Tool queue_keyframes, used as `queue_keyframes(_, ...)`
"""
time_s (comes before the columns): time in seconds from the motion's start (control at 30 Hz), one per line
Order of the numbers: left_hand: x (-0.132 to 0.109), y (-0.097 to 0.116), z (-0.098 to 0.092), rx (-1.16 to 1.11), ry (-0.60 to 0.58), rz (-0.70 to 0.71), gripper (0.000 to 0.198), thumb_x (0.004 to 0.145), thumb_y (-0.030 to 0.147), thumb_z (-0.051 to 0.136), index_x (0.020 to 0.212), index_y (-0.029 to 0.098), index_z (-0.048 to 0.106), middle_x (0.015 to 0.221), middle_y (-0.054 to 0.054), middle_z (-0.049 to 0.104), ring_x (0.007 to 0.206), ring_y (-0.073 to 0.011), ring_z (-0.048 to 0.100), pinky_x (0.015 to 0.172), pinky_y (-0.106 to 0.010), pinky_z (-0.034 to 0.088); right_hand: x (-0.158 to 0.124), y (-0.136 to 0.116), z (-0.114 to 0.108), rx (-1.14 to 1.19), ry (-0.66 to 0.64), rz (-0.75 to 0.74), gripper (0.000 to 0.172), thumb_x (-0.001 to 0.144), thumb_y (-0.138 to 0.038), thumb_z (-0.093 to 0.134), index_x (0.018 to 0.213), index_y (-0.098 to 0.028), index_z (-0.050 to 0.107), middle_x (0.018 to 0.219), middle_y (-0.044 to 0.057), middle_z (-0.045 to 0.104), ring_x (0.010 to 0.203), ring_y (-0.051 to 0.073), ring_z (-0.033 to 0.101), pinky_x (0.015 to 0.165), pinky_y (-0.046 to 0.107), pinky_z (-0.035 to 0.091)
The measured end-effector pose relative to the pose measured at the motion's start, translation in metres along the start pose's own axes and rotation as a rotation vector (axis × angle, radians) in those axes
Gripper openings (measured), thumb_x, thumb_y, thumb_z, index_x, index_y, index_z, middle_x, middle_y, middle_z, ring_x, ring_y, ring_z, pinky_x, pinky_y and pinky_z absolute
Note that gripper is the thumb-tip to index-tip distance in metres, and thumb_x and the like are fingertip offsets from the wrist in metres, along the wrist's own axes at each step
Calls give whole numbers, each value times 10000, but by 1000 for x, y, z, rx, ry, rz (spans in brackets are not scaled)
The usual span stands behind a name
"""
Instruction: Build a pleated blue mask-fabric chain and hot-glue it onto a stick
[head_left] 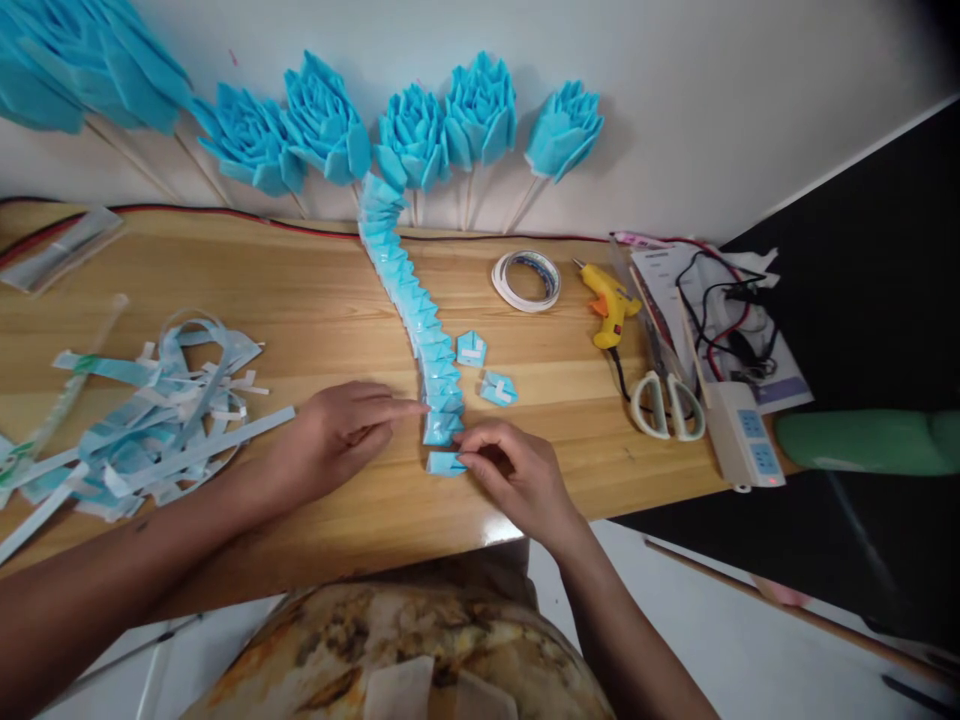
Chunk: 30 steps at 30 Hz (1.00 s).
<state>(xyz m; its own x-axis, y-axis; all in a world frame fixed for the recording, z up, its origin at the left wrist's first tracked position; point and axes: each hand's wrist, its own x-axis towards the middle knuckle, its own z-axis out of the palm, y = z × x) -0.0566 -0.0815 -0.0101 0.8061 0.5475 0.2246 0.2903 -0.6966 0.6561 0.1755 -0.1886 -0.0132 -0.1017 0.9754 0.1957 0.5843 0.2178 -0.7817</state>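
Note:
A long chain of overlapping folded light-blue paper pieces (409, 290) runs from the wall down to the front of the table. My left hand (341, 435) is beside its near end, the index finger stretched out against the chain's left edge, the other fingers loosely bent around nothing. Just below the chain lies a separate folded blue paper piece (442, 463). My right hand (521, 475) pinches that piece at its right end between thumb and fingertips. To the right of the chain sit two small blue folded pieces with white strips, one upper (471, 348) and one lower (498, 388).
Blue flowers on sticks (412, 135) lean along the wall. Paper scraps (172, 420) pile up at left. Towards the right are a tape roll (555, 285), a yellow glue gun (611, 305), scissors (664, 405), cables and a power strip (746, 430) near a green object (862, 442).

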Motion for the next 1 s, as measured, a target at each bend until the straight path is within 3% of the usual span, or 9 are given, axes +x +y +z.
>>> queue_keyframes(0.23,2,-1,2,179,-127,116,323,995,174,397,1143,182,683,882,-61,676,819,-183,567,746,-322,396,-2,2,1,4,0,-14,15,934,-229,618,940,-239,628,926,24,753,859,158,713,756,280,548)
queue_keyframes(0.57,-1,-5,13,329,-90,139,399,1038,235,294,1129,208,682,807,-49,614,776,-193,514,702,-338,337,1,-4,-4,84,-27,-107,74,916,-174,628,926,-247,640,861,6,727,828,160,675,756,310,532)
queue_keyframes(1.0,3,-2,5,316,-135,134,404,1033,224,303,1136,192,693,809,-53,627,773,-194,533,701,-327,355,6,0,5,-45,52,4,55,904,-195,654,881,-236,626,783,-3,672,758,155,602,692,287,471)
